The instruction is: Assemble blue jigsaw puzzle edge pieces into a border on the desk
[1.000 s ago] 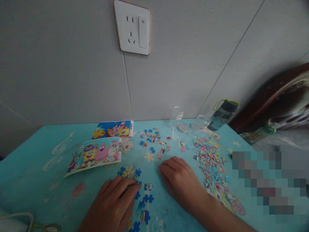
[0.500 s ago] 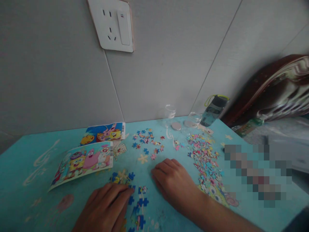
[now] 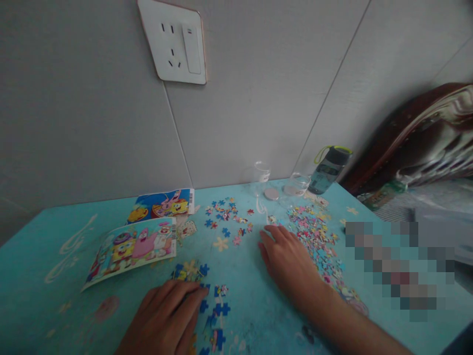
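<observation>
My left hand (image 3: 168,318) lies flat on the turquoise table (image 3: 40,296), fingertips touching a joined strip of blue puzzle pieces (image 3: 216,310). My right hand (image 3: 290,261) rests palm down farther back, fingers spread, its tips at the edge of a big heap of loose colourful pieces (image 3: 318,239). Neither hand visibly holds a piece. A small scatter of blue and pink pieces (image 3: 227,217) lies ahead between the hands.
Two cartoon picture cards (image 3: 138,244) (image 3: 162,203) lie at the left. At the back stand two clear jars (image 3: 263,173) (image 3: 297,183), a round lid (image 3: 271,193) and a grey water bottle (image 3: 327,170). A wall socket (image 3: 177,44) sits above; a dark bag (image 3: 417,143) at right.
My right hand has slid forward and to the right, from the bare middle of the table to the edge of the loose heap. My left hand stays on the blue strip.
</observation>
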Tool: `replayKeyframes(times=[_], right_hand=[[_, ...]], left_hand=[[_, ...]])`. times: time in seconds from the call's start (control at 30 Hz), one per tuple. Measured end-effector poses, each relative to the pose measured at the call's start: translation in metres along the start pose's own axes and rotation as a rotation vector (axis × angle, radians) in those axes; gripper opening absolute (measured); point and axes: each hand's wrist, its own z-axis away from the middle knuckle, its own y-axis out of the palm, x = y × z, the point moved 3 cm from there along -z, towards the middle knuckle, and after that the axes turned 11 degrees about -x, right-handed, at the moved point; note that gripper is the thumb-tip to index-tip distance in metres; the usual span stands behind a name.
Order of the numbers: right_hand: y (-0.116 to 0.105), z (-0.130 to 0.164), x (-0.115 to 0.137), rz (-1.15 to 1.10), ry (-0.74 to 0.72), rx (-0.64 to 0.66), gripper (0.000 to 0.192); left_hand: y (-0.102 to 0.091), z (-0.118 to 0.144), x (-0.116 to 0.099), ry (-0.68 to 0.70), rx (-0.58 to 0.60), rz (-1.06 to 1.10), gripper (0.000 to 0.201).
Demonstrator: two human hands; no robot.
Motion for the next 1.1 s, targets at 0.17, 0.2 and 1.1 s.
replayKeyframes(times=[0.17, 0.2, 1.1], right_hand=[[0.004, -0.004, -0.026, 0.082, 0.081, 0.033, 0.018], [0.004, -0.005, -0.029, 0.087, 0.092, 0.042, 0.019], [0.026, -0.014, -0.058, 0.06, -0.084, -0.003, 0.033]], left_hand=[[-0.006, -0.01, -0.007, -0.037, -0.003, 0.025, 0.033], [-0.007, -0.012, -0.008, -0.044, -0.004, 0.033, 0.032], [-0.013, -0.024, -0.018, -0.32, 0.031, 0.175, 0.024]])
